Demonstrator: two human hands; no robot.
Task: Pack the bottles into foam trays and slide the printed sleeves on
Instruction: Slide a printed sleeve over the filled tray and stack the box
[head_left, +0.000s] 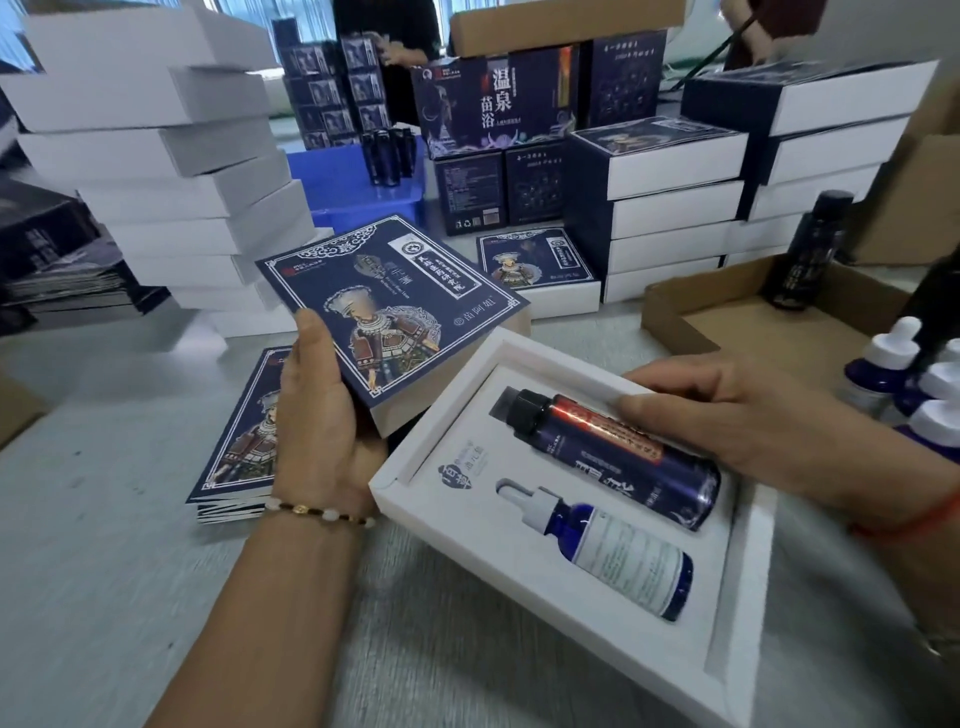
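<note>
Grey table (130, 597), left grip (322, 415) curled round printed sleeve (389, 306), right fingers (644, 405) flat on bottle (613, 452)

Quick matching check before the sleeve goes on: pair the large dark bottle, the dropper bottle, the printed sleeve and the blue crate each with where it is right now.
Things:
1. large dark bottle
2. dropper bottle
3. printed sleeve
4. blue crate

Places:
A. gripped in the left hand
B. far back on the table, dark bottles standing in it
C. foam tray, nearer slot
D. foam tray, farther slot, right hand fingertips on it

Pairs: 1-D, 2-C, 3-A, 4-B
</note>
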